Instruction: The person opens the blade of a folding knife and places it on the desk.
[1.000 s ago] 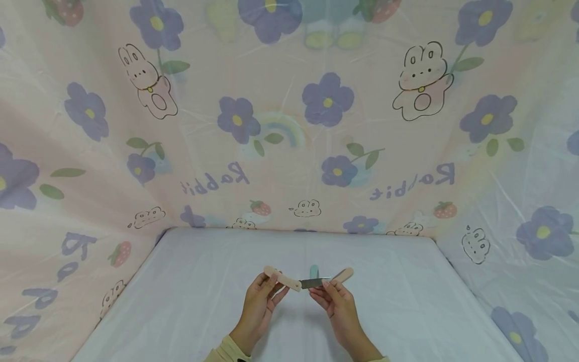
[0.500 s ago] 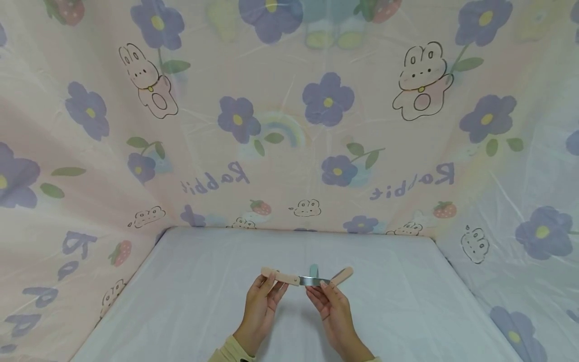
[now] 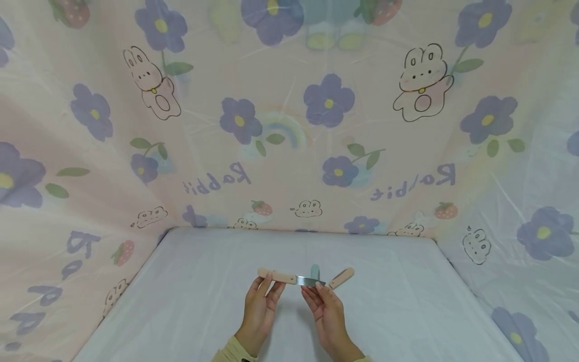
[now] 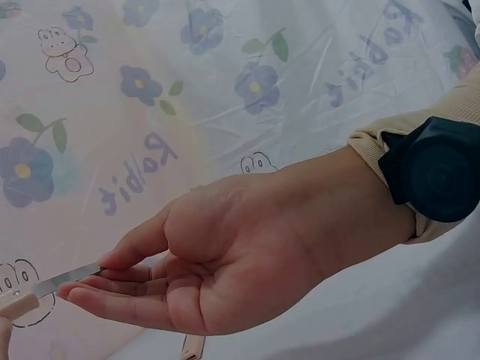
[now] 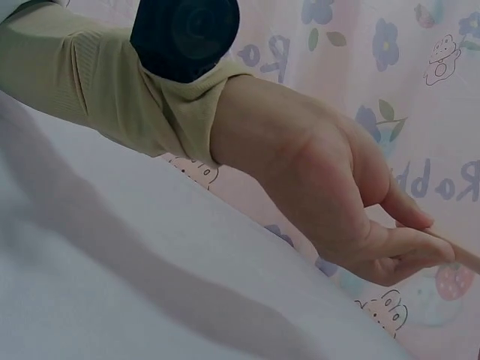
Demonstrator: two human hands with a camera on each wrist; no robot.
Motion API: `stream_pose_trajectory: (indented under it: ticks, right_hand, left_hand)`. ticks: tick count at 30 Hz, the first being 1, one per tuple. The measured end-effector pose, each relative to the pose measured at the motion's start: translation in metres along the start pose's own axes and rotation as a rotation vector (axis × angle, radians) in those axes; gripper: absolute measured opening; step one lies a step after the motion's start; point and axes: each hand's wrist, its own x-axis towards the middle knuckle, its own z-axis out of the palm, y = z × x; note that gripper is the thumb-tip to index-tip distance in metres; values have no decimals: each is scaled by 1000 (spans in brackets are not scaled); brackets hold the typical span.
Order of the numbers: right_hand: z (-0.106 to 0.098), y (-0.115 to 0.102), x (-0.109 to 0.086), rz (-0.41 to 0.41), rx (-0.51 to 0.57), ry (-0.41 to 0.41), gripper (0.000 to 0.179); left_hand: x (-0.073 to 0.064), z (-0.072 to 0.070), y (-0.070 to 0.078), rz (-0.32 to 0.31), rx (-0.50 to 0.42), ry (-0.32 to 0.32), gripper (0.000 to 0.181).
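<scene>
My left hand [image 3: 260,307] grips the peach handle of a folding knife [image 3: 281,277], thumb on top. The blade [image 3: 307,281] points right, and my right hand [image 3: 329,312] pinches it near its tip between thumb and fingers. Handle and blade lie nearly in line. In the left wrist view, my right hand [image 4: 232,262] shows palm side, with the blade [image 4: 66,280] between its fingertips and the peach handle [image 4: 19,306] at the left edge. The right wrist view shows my left hand [image 5: 322,187] pinching the handle [image 5: 466,255]; the blade is out of that view.
A second peach folding knife [image 3: 342,277] lies on the white table [image 3: 194,301] just beyond my right hand. A teal one [image 3: 315,271] sits behind the held blade, partly covered. Patterned fabric [image 3: 280,166] with flowers and rabbits walls the table at the back and sides.
The handle has swung from an angle into near line with the blade, and more of the blade shows. Both hands have shifted slightly left, still on the knife.
</scene>
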Motion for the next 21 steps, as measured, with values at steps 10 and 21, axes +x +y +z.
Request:
stream_pose_trajectory:
  ticks: [10, 21]
  right_hand:
    - [15, 13, 12, -46, -163, 102, 39]
    - [31, 20, 45, -63, -253, 98, 32]
  left_hand:
    - [11, -4, 3, 40, 10, 73, 30]
    - [39, -8, 17, 109, 99, 168, 39]
